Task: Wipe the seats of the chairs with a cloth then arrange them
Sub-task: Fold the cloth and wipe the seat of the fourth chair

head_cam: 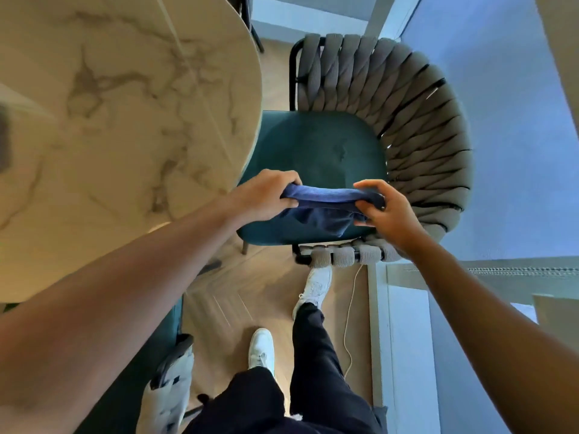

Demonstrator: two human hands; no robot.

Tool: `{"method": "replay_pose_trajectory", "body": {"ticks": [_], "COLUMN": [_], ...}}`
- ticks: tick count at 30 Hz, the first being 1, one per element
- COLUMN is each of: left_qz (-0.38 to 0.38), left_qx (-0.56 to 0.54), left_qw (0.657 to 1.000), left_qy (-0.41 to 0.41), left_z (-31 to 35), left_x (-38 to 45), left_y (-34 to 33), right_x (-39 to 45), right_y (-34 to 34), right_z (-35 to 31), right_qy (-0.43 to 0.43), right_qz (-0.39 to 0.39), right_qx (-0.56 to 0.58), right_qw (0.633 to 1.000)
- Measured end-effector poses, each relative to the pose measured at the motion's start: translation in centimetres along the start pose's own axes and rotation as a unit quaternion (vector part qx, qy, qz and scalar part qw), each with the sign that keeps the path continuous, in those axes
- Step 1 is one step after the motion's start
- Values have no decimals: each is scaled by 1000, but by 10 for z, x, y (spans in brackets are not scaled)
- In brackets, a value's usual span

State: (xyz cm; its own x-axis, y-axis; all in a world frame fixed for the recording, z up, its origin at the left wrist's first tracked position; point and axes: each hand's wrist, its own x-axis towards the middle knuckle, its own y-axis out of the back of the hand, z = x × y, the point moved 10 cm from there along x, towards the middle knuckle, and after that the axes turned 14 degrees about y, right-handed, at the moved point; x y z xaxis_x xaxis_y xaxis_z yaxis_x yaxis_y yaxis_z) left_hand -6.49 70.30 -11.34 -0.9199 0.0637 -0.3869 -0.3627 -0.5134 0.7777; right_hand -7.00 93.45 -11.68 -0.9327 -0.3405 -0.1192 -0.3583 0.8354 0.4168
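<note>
A chair with a dark green seat (322,145) and a grey woven rope backrest (423,126) stands below me, its seat partly tucked under the marble table. A blue cloth (322,208) is stretched between my hands just above the near part of the seat, its lower part hanging down. My left hand (266,195) grips the cloth's left end with curled fingers. My right hand (382,208) pinches its right end.
A round marble table (109,120) fills the left side. A second green seat (141,355) lies under my left arm. A white cable (349,314) runs along the wooden floor beside a white wall (404,339). My legs and white shoes are below.
</note>
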Motion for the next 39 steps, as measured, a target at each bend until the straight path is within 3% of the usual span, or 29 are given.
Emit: {"method": "replay_pose_trajectory", "body": {"ticks": [4, 10, 15, 20, 22, 24, 26, 28, 32, 39], "left_qz": [-24, -42, 6, 2, -20, -46, -48, -19, 52, 112], "left_qx": [-15, 44, 165, 109, 102, 104, 81, 64, 30, -94], "left_qw": [999, 998, 980, 969, 964, 969, 983, 993, 998, 986], "left_qy": [16, 21, -114, -222, -245, -221, -155, -96, -18, 77], "left_z": [11, 28, 65, 117, 117, 99, 69, 39, -10, -54], "left_x": [73, 165, 212, 247, 258, 267, 274, 278, 277, 260], "left_y": [-32, -88, -119, -137, -147, -154, -156, -155, -154, -149], "right_x": [45, 72, 77, 75, 75, 80, 100, 124, 146, 158], "right_y": [21, 26, 19, 32, 21, 5, 5, 5, -27, -52], "right_z": [52, 122, 157, 162, 169, 189, 206, 223, 273, 283], "right_qy": [-40, -84, -89, -131, -141, -161, -145, -106, -76, -57], "right_qz": [-10, -103, -123, -72, -93, -137, -112, -81, -113, 48], "right_qx": [-77, -182, -255, -357, -377, -371, -365, -359, -361, -333], "right_qw": [996, 974, 955, 922, 911, 904, 913, 924, 922, 940]}}
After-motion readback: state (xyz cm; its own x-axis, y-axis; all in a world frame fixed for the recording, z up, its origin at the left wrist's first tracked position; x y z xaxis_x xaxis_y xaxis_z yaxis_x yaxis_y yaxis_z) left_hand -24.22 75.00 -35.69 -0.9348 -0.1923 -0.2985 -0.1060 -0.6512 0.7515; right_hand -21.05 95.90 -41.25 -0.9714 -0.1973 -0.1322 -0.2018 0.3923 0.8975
